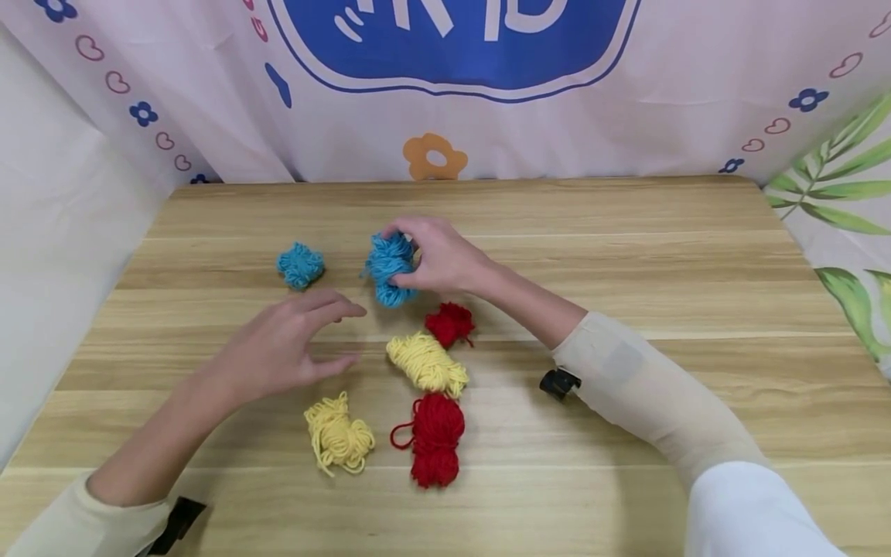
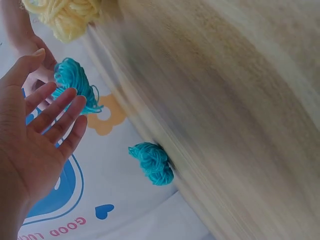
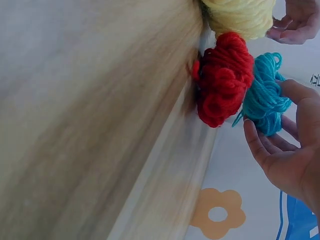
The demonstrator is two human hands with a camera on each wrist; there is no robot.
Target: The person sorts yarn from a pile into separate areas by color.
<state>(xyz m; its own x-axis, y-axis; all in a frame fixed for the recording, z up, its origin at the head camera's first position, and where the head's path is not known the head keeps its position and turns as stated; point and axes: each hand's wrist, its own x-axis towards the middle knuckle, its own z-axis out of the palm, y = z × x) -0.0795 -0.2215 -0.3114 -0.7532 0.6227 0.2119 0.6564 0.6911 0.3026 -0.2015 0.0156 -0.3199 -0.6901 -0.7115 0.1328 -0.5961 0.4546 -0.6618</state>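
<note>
Right hand (image 1: 438, 259) grips the larger blue yarn bundle (image 1: 390, 267) near the middle of the wooden table (image 1: 696, 255). Left hand (image 1: 281, 348) hovers flat, fingers spread, at the bundle's seven o'clock. A smaller blue bundle (image 1: 301, 265) sits at nine o'clock. Toward six o'clock lie two red bundles (image 1: 450, 323) (image 1: 435, 439) and two yellow ones (image 1: 427, 363) (image 1: 339, 435).
</note>
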